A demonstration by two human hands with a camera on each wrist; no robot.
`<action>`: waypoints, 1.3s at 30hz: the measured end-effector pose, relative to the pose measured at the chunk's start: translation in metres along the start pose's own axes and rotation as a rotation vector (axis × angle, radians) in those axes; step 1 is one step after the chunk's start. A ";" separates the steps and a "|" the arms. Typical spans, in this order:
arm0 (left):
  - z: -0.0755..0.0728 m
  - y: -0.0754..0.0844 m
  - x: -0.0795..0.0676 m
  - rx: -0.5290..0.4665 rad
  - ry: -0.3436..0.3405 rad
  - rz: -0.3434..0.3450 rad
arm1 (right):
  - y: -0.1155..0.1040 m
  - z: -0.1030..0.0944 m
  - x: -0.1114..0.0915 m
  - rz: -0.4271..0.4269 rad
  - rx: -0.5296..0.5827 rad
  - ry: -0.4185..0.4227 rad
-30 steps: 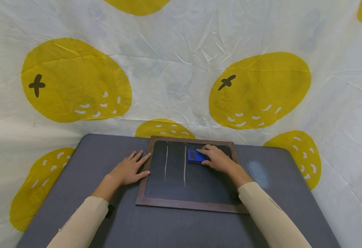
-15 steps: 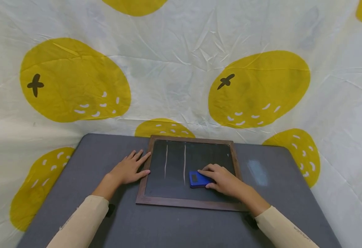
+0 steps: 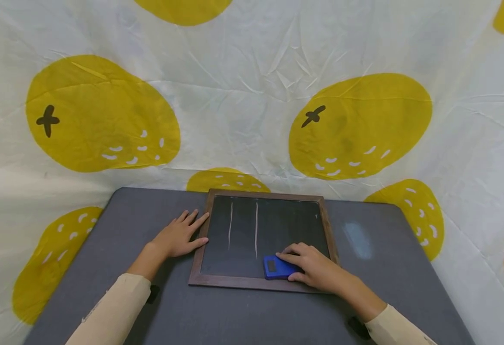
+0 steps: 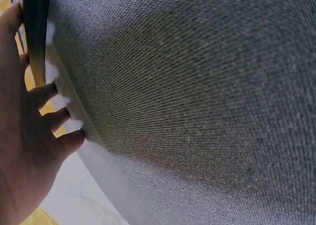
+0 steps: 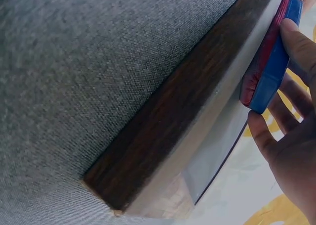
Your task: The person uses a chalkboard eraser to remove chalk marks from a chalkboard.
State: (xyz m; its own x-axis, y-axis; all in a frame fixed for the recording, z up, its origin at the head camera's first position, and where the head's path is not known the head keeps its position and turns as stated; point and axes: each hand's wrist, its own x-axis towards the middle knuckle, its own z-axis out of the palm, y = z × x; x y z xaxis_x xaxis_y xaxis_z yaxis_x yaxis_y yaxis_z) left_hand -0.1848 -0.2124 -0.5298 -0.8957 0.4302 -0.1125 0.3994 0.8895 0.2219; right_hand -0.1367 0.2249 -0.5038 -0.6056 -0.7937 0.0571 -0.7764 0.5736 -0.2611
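Observation:
A chalkboard (image 3: pixel 234 263) in a brown wooden frame lies on the grey table, with two pale vertical chalk lines on its left half. My right hand (image 3: pixel 316 268) grips a blue chalkboard eraser (image 3: pixel 273 267) low on the board, just above the bottom frame edge. In the right wrist view the eraser (image 5: pixel 274 69) shows a red underside, and thumb and fingers pinch its blue body. My left hand (image 3: pixel 177 237) lies spread at the left frame edge, thumb and index fingertip on the wood. The left wrist view shows its fingers (image 4: pixel 57 118) extended beside the frame.
The grey table (image 3: pixel 243 316) extends around the board. A pale chalky smudge (image 3: pixel 357 239) marks it to the right of the frame. Behind the table's back edge hangs a white curtain (image 3: pixel 234 120) printed with yellow fruit. A small chalk mark (image 3: pixel 316 216) is near the board's upper right.
My right hand has moved the eraser down the board, from near the top to the bottom edge, right of the second chalk line. The left hand has stayed in place.

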 end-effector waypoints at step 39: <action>-0.003 0.002 -0.002 0.026 0.004 0.001 | 0.005 0.000 0.119 0.015 -0.120 -0.074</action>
State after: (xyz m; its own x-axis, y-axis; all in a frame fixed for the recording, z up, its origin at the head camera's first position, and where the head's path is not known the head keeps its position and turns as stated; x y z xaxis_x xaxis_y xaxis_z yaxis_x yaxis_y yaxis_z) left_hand -0.1830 -0.2120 -0.5263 -0.8961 0.4304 -0.1089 0.4050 0.8929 0.1968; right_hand -0.2122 0.1333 -0.4982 -0.6061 -0.7952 -0.0181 -0.7855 0.6019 -0.1438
